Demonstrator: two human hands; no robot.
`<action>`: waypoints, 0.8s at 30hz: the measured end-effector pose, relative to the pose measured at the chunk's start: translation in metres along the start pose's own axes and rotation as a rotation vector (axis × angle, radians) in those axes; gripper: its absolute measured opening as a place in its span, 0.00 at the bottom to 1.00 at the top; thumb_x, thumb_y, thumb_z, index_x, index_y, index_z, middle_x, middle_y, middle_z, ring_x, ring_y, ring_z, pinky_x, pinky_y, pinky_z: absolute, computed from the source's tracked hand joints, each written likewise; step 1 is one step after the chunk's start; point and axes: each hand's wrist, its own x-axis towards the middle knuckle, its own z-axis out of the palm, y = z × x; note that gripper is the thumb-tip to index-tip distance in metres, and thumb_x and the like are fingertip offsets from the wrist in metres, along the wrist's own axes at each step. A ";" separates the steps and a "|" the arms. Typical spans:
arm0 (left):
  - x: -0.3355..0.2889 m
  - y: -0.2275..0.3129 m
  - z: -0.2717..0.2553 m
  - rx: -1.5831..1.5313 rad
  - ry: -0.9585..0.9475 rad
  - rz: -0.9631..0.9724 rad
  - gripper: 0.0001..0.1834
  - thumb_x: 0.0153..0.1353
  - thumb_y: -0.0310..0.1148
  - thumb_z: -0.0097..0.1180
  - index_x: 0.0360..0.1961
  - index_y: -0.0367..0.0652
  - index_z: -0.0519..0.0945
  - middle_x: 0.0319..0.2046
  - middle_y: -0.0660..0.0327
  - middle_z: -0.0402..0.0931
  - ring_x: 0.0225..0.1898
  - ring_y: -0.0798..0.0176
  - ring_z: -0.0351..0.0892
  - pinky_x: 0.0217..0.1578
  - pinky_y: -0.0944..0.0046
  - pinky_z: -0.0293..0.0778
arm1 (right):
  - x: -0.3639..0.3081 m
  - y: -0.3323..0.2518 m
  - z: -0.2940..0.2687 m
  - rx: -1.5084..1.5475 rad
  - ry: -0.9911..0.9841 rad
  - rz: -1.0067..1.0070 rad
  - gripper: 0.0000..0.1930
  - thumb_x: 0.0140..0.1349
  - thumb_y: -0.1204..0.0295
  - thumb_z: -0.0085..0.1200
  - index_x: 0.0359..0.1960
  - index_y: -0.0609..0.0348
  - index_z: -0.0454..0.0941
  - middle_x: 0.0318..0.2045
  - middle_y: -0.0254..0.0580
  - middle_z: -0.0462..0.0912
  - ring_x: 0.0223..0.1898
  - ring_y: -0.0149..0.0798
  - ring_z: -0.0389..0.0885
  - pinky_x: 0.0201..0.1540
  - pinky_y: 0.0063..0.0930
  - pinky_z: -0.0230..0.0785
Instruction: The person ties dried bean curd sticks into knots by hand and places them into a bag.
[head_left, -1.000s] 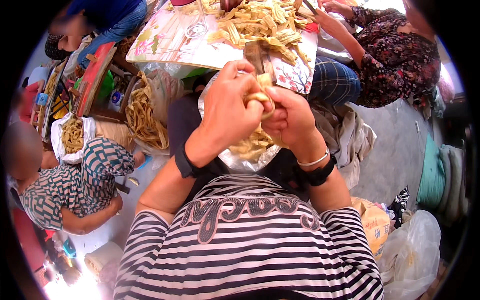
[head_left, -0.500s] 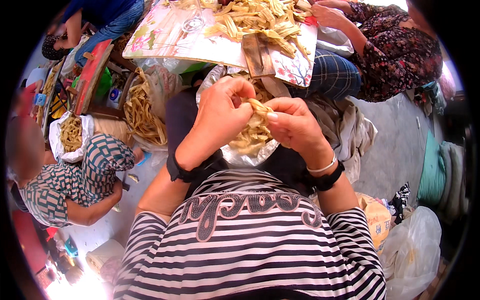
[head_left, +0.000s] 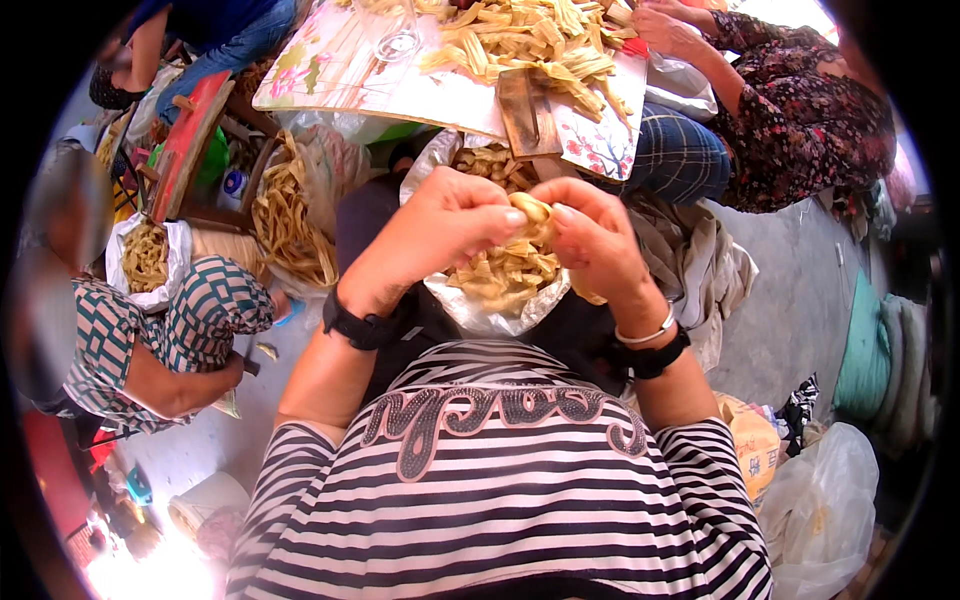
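In front of my chest both hands pinch one pale yellow-brown strip (head_left: 531, 208), some sort of limp plant-like piece that looks bent into a loop or knot. My left hand (head_left: 435, 225) grips its left side between thumb and fingers. My right hand (head_left: 600, 240) grips its right side, and a bit of yellowish strip shows beneath that hand. Under them, a white bag (head_left: 490, 322) between my legs holds many short, twisted pieces (head_left: 508, 275) of the same colour. The strip's exact kind cannot be made out.
A flowered tabletop (head_left: 335, 75) ahead carries a heap of strips (head_left: 540, 40) and a wooden block (head_left: 527, 112) at its near edge. Co-workers sit to the left and right. Long strips (head_left: 285, 215) fill a bag at left; a small white sack (head_left: 145, 262) stands farther left.
My hands have shifted slightly right and down, their fingers regripping. The strip now shows as a rounder loop between the thumbs. The person at left has moved a little.
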 end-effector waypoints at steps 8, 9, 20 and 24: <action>-0.002 -0.020 -0.037 -0.016 -0.086 -0.057 0.17 0.59 0.40 0.53 0.18 0.40 0.76 0.10 0.68 0.66 0.14 0.76 0.65 0.16 0.76 0.60 | 0.004 -0.017 -0.030 -0.480 -0.021 -0.141 0.08 0.57 0.72 0.55 0.27 0.67 0.79 0.18 0.30 0.76 0.21 0.21 0.67 0.24 0.16 0.59; -0.001 -0.020 -0.039 0.122 -0.052 -0.033 0.18 0.59 0.42 0.53 0.19 0.40 0.77 0.11 0.67 0.67 0.15 0.73 0.67 0.18 0.74 0.63 | 0.005 -0.015 -0.031 -0.510 -0.034 -0.146 0.08 0.57 0.72 0.55 0.27 0.67 0.79 0.18 0.29 0.75 0.21 0.21 0.67 0.24 0.16 0.59; 0.023 -0.029 -0.023 0.523 -0.357 0.186 0.10 0.59 0.36 0.51 0.36 0.40 0.73 0.21 0.53 0.70 0.24 0.52 0.72 0.27 0.59 0.67 | 0.029 -0.022 -0.040 -0.832 -0.119 -0.151 0.06 0.53 0.74 0.56 0.24 0.66 0.78 0.12 0.38 0.69 0.16 0.24 0.64 0.19 0.23 0.58; 0.073 -0.026 -0.041 0.578 -0.165 0.160 0.08 0.59 0.34 0.50 0.33 0.40 0.74 0.19 0.54 0.69 0.21 0.59 0.69 0.25 0.62 0.65 | 0.068 -0.028 -0.065 -0.852 0.006 -0.198 0.09 0.54 0.72 0.53 0.24 0.67 0.77 0.12 0.34 0.70 0.17 0.24 0.66 0.19 0.22 0.58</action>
